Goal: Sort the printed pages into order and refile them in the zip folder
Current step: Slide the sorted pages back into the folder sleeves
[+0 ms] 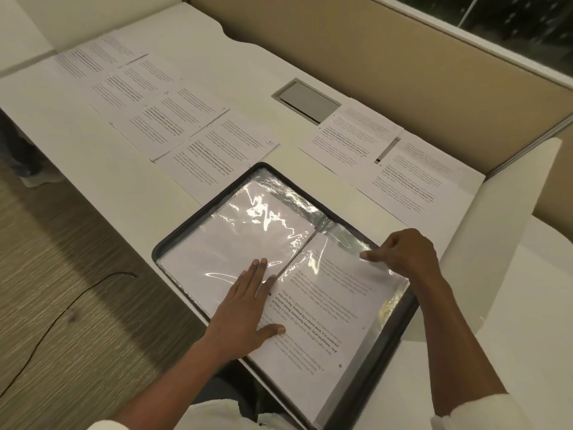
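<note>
Head view — left hand (248, 302) flat, open on zip folder (390, 333) — right hand (403, 252) pinching plastic sleeve (341, 274)

White desk (77, 144), tan partition (403, 57), carpet (62, 274).

Six loose printed pages (173, 119) lay on the surface (93, 156), four overlapping at left and two at right. One zip folder (392, 330) showed two plastic sleeves (248, 231). Two hands appeared: left hand (248, 302), right hand (403, 252). One grey hatch (307, 99).
</note>
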Tool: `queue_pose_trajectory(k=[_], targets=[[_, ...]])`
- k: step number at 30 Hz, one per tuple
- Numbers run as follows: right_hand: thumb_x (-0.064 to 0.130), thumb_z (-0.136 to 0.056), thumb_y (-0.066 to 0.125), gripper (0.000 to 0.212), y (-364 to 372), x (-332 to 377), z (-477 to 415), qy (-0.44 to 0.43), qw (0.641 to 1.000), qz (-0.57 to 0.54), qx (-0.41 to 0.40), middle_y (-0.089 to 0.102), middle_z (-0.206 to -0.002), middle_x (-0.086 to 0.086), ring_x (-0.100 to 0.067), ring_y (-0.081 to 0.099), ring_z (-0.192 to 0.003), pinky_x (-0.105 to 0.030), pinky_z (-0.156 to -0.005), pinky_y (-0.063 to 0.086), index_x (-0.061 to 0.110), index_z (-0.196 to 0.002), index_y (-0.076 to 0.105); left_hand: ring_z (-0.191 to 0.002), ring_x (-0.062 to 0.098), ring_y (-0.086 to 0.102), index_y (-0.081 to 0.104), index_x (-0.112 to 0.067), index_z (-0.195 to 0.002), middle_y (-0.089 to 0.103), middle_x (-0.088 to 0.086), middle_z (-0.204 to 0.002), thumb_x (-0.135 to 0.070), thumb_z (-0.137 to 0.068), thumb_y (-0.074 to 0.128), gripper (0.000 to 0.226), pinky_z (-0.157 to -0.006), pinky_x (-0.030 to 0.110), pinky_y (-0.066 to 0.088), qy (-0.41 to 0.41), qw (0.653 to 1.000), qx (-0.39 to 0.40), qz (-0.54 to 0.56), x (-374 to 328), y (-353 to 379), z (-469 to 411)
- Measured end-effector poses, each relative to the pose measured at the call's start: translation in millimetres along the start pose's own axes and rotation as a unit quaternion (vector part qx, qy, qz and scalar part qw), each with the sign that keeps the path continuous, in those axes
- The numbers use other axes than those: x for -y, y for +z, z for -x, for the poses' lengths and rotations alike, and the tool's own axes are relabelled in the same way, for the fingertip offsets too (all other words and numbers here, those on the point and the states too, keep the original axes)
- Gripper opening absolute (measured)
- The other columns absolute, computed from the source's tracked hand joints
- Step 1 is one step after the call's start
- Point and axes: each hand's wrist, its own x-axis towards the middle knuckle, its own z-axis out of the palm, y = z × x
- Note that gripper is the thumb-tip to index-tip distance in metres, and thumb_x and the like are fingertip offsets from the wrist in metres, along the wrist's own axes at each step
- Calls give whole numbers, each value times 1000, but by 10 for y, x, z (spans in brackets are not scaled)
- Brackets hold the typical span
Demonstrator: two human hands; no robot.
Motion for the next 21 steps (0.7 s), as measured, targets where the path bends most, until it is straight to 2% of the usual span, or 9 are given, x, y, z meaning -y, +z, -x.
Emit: queue_pose_trajectory(k=[3,6,8,10,12,15,16,18,21], targets=[[36,-67,99,36,122,-109,219,27,980,-191,-52,75,-88,2,-23,72,-88,-46,-85,61,18,-84,73,-157,12,-28,3,-27,-169,-30,-9,-171,-82,-90,51,107,-129,40,-3,-3,1000,-3,2,4,15,-4],[36,-67,99,68,368,-300,404,53,939,-327,-93,69,-109,2,-21,72,-95,-51,-87,63,26,-122,60,-157,11,-29,2,-29,-169,-31,-9,-170,-82,-90,50,107,-130,40,-3,-6,1000,5,1,-7,13,-4],[30,-72,98,86,499,-372,572,68,907,-406,-85,66,-117,-3,-21,72,-98,-43,-79,64,27,-140,44,-156,10,-30,1,-29,-168,-32,-10,-170,-82,-90,49,106,-128,36,-8,-8,1000,10,2,-17,-9,-10],[32,-78,93,72,588,-384,810,71,899,-428,-49,68,-114,-1,-15,70,-97,-29,-68,56,22,-135,50,-156,10,-31,1,-29,-168,-32,-9,-170,-83,-90,48,106,-126,34,-10,-11,1000,20,0,-32,-54,-21],[36,-81,89,52,713,-443,1015,71,900,-430,15,72,-111,7,-9,69,-95,-25,-66,51,23,-125,63,-157,11,-28,4,-28,-168,-28,-8,-172,-84,-89,48,106,-126,34,-7,-20,999,31,2,-65,-121,-28],[27,-80,87,44,881,-581,1255,73,877,-464,102,80,-109,-3,-25,77,-96,-42,-85,60,15,-120,72,-159,12,-22,17,-27,-166,-20,-7,-174,-89,-86,46,105,-131,40,0,-33,998,43,30,-175,-267,-27],[23,-80,87,44,910,-603,1332,61,865,-483,122,80,-109,-9,-31,78,-98,-47,-92,60,10,-119,72,-159,11,-20,20,-28,-166,-17,-7,-175,-92,-84,45,107,-132,42,2,-34,997,47,51,-240,-337,-11],[28,-73,94,50,944,-594,1453,20,856,-498,136,79,-108,-15,-33,77,-100,-48,-93,59,8,-114,74,-159,5,-12,24,-32,-165,-8,-13,-175,-99,-80,42,110,-132,43,6,-39,993,59,92,-402,-497,61],[60,-58,96,69,954,-455,1546,-56,846,-510,144,79,-107,-11,-28,75,-103,-43,-90,59,16,-108,78,-154,-4,11,37,-40,-157,14,-27,-168,-105,-70,41,108,-128,35,19,-55,989,59,126,-732,-783,211]])
